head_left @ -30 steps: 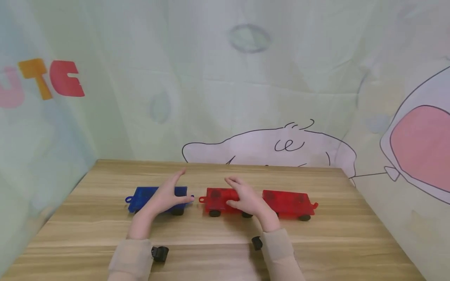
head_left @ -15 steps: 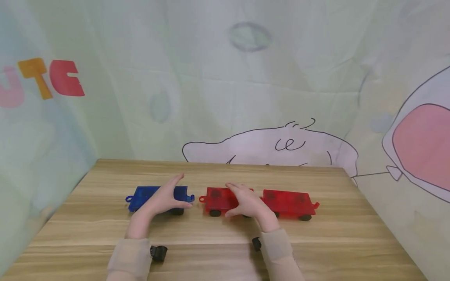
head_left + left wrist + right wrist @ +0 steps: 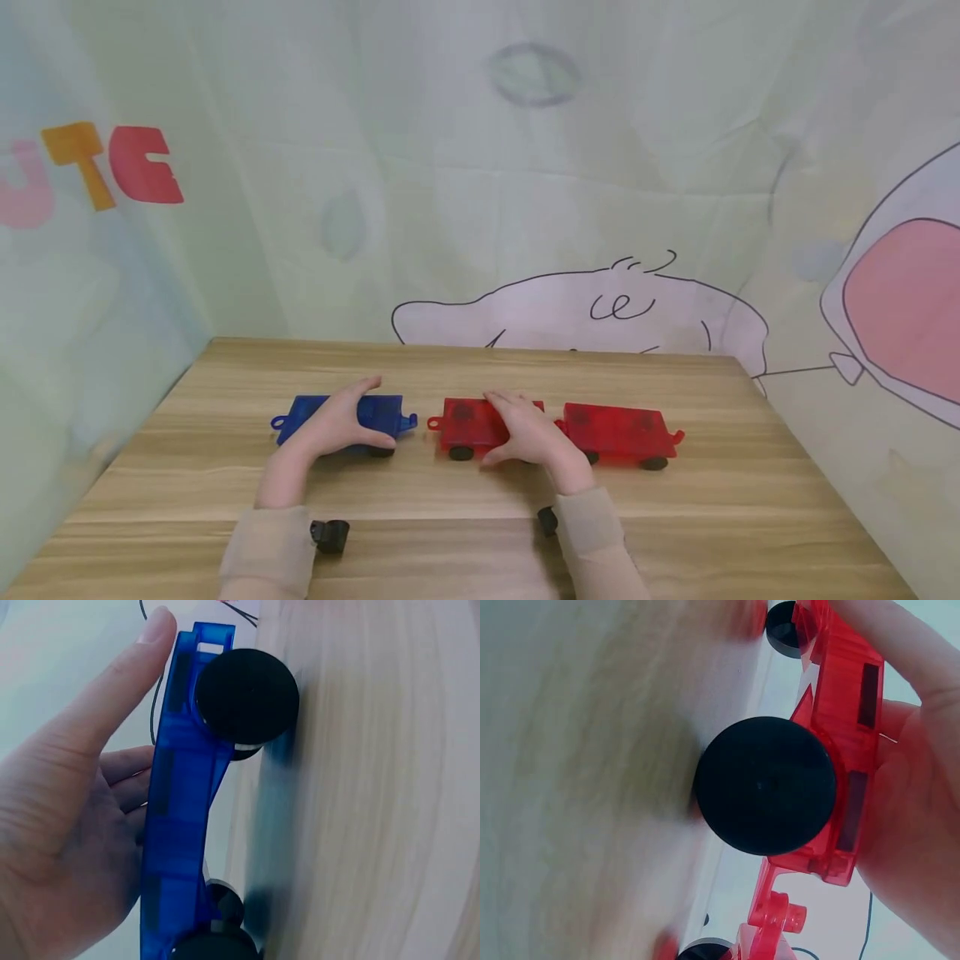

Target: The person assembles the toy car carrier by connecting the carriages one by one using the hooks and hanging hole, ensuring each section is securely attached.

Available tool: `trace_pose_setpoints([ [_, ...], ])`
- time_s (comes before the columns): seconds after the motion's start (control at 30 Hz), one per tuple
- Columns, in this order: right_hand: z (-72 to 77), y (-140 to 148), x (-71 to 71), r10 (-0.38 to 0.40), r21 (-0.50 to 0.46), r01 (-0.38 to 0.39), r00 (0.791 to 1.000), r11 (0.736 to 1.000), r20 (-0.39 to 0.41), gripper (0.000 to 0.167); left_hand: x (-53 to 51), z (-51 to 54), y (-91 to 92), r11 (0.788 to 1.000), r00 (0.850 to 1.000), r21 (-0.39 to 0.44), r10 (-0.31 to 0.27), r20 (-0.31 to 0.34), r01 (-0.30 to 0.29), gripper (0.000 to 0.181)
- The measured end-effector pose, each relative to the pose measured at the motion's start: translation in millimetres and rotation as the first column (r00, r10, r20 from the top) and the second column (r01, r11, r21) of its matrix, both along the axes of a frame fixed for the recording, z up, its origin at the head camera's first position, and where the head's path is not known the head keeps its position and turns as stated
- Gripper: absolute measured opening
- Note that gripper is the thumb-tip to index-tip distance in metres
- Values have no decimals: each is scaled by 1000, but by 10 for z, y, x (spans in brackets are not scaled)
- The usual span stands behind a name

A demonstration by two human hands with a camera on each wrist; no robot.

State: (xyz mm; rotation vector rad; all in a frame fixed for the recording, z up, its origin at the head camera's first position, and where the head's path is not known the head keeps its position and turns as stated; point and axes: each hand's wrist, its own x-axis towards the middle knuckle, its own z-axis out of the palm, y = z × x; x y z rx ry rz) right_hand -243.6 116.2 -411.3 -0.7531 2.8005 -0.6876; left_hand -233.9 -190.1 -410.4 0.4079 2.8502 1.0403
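Note:
In the head view, a translucent blue toy train car (image 3: pixel 378 410) stands on black wheels at the left. My left hand (image 3: pixel 336 425) spreads over its top; the left wrist view shows the thumb (image 3: pixel 135 667) straight beside the upper edge. To the right is a red toy train car (image 3: pixel 468 425). My right hand (image 3: pixel 528 433) grips it across its width, with the thumb (image 3: pixel 907 637) on its near side. A second red train car (image 3: pixel 615 429) stands close behind the right hand, whose wrist hides part of the coupling. A gap separates the blue hook (image 3: pixel 408 422) from the red loop (image 3: pixel 433 423).
The cars stand in a row on a wood-grain table (image 3: pixel 450 500). A printed cloth backdrop (image 3: pixel 465 208) rises behind the table's far edge. Black wrist cameras (image 3: pixel 330 536) sit on the cuffs.
My left hand has shifted left and lower over the blue car. My right hand has come down around the middle red car. The cars have hardly moved.

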Motion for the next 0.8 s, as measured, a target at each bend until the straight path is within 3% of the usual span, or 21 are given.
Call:
trace_pose_setpoints([
  [0.33,-27,11,-21,4,-13,-4,1000,1000,7,94,1,-31,-79,997,998,21,-69,0,69,106],
  [0.8,-18,17,-22,1,-21,0,999,1000,50,89,-11,-66,-128,997,997,37,-69,-30,70,100],
])
